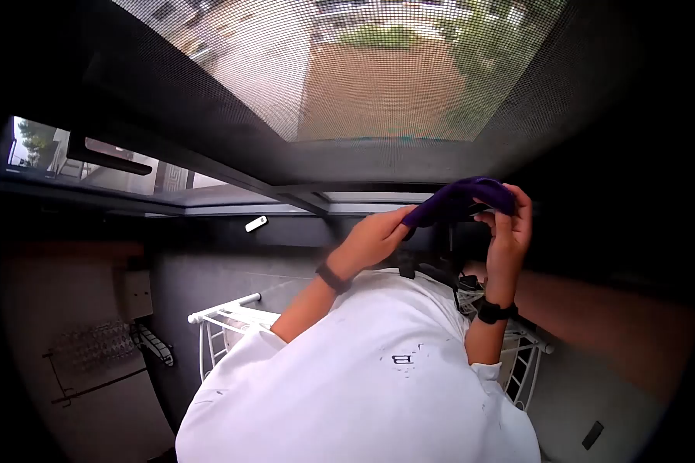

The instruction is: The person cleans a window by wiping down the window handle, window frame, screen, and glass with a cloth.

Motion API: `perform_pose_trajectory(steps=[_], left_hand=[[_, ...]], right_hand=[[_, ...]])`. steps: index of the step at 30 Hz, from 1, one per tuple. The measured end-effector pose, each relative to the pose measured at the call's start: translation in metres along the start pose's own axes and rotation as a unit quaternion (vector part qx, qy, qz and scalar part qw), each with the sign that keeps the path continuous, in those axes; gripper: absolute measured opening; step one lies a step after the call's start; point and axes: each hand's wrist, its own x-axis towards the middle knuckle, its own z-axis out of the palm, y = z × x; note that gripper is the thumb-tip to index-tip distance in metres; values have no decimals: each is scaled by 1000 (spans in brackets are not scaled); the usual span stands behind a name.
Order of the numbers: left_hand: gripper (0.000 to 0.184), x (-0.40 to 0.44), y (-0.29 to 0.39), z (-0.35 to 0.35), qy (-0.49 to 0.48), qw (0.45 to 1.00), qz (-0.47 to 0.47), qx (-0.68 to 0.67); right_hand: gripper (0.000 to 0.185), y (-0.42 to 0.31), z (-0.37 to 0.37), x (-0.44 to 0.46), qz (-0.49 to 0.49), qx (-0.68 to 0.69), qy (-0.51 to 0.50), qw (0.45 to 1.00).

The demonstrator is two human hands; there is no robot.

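Note:
A dark purple piece of cloth (459, 197) is stretched in an arch between my two hands, in front of my white shirt. Its exact kind I cannot make out. My left hand (374, 238) pinches its left end, thumb and fingers closed on the fabric. At the other end, my right hand (510, 231) is raised with curled fingers gripping the cloth's edge. Part of the cloth hides some fingertips. Dark bands circle both wrists.
Ahead is a window with a mesh screen (386, 85) and a dark frame. A small white object (256, 224) lies near the sill. White metal racks (225, 310) stand on both sides of my body. A dark oblong object (592, 435) is at lower right.

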Motion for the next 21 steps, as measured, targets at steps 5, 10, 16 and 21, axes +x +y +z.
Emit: perform_pose_trajectory(steps=[5, 10, 16, 21], left_hand=[[28, -2, 4, -2, 152, 985, 76, -43], [28, -15, 35, -47, 162, 965, 120, -168], [38, -29, 88, -103, 170, 926, 244, -232], [45, -52, 64, -130, 215, 890, 356, -187]], right_hand=[[27, 17, -11, 7, -19, 8, 59, 998], [31, -22, 21, 23, -110, 12, 65, 992], [39, -72, 73, 50, -302, -15, -47, 952], [47, -78, 130, 61, -440, -110, -86, 887]])
